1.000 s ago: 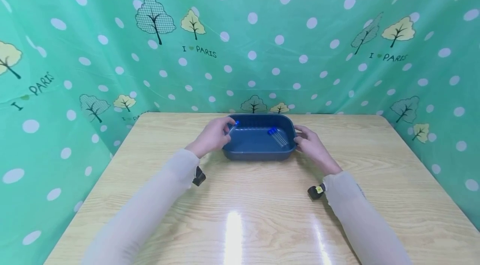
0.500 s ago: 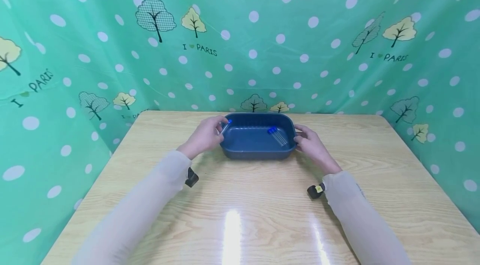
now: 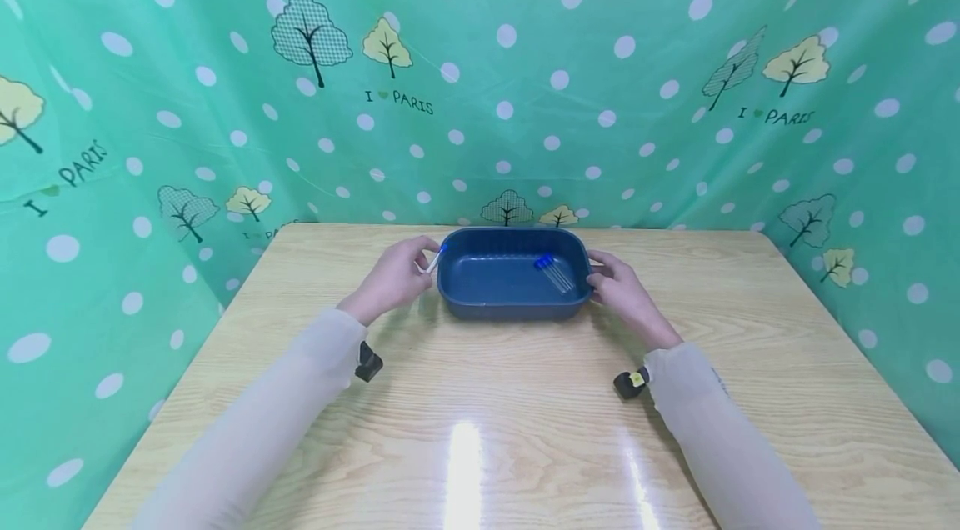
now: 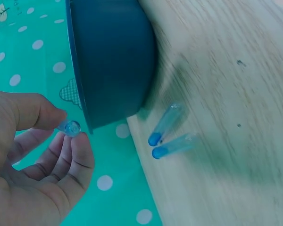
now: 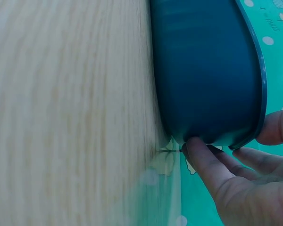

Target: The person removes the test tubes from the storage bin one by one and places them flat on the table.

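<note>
My left hand (image 3: 393, 276) pinches a clear, blue-capped test tube (image 3: 435, 260) between thumb and fingertips, just outside the left end of a dark blue plastic basin (image 3: 513, 312). The left wrist view shows the tube's round clear end pointing at the camera. Two more blue-capped tubes (image 4: 174, 145) lie on the table below that hand, hidden from the head view. At the basin's opposite end, my right hand (image 3: 626, 292) holds the side, thumb at the rim and fingers against the outer wall. Inside the basin, several blue-capped tubes (image 3: 557, 273) lie side by side toward the right.
The wooden table (image 3: 525, 405) ends at a green polka-dot cloth (image 3: 502, 97) behind the basin. The cloth also hangs along both sides. Each wrist carries a small black camera, such as the right wrist camera (image 3: 628, 384).
My left hand has drawn back leftward with the test tube, from over the basin's left side to outside its rim. The right hand keeps its place on the basin.
</note>
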`<state>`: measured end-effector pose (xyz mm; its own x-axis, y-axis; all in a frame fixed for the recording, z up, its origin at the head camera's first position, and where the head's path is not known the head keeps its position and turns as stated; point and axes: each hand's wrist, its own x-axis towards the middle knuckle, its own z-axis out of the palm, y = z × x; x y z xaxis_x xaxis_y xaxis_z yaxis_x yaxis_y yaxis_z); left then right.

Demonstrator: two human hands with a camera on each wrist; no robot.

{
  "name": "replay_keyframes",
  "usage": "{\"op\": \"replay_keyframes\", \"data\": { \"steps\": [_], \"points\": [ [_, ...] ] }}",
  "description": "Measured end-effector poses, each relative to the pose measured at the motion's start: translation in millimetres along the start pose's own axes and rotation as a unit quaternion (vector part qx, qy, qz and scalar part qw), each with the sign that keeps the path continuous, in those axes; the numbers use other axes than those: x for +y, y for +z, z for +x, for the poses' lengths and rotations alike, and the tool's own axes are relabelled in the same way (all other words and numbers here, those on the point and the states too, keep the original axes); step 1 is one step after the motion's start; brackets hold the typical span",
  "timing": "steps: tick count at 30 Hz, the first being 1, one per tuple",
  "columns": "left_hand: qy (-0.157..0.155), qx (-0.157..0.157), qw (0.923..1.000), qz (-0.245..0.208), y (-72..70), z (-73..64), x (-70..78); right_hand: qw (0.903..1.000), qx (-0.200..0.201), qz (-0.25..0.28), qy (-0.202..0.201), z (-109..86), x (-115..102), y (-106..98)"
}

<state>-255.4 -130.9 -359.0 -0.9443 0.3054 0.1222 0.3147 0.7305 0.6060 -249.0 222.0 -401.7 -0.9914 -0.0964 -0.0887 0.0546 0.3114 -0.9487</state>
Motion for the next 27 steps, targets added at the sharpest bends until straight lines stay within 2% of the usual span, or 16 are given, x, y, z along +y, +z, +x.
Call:
{"op": "replay_keyframes", "data": {
  "steps": [14, 27],
  "points": [
    [-0.043, -0.001, 0.999, -0.007, 0.6, -10.3, -21.1, 1.0, 0.003, 0.005, -0.001, 0.1, -1, 0],
    [-0.111, -0.021, 0.9936, -0.008, 0.8, -14.7, -37.4, 1.0, 0.005, -0.006, 0.002, -1.0, 0, 1]
  ]
}}
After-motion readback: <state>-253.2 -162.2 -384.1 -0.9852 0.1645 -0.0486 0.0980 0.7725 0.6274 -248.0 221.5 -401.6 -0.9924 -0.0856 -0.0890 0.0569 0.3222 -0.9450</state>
